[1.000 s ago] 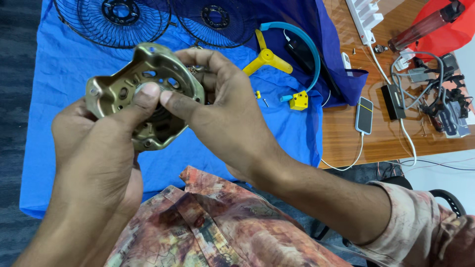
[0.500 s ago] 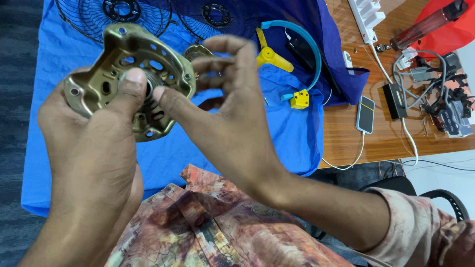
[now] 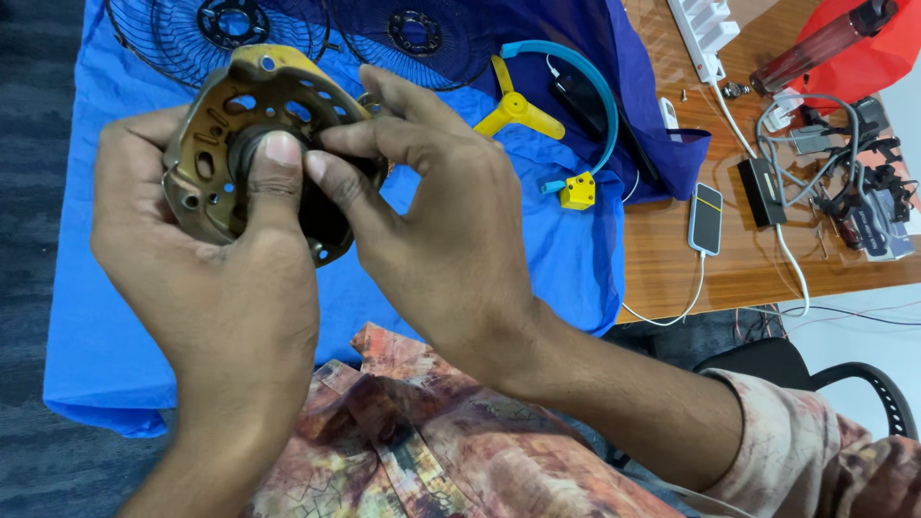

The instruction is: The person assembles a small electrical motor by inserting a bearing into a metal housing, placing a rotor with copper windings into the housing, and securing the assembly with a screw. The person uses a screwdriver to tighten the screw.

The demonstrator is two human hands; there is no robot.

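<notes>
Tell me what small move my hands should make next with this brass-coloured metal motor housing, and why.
Probably steady the brass-coloured perforated metal motor housing with the left hand and let the right hand turn or press the dark round centre part, since both thumbs already meet there and the housing is held up above the blue cloth.

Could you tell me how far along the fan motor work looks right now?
Done: the fan is apart, with wire guards and a yellow blade piece lying on the blue cloth. In hand: the left hand and right hand grip the brass-coloured motor housing, thumbs at its centre. Left: those parts lie unassembled.
</notes>
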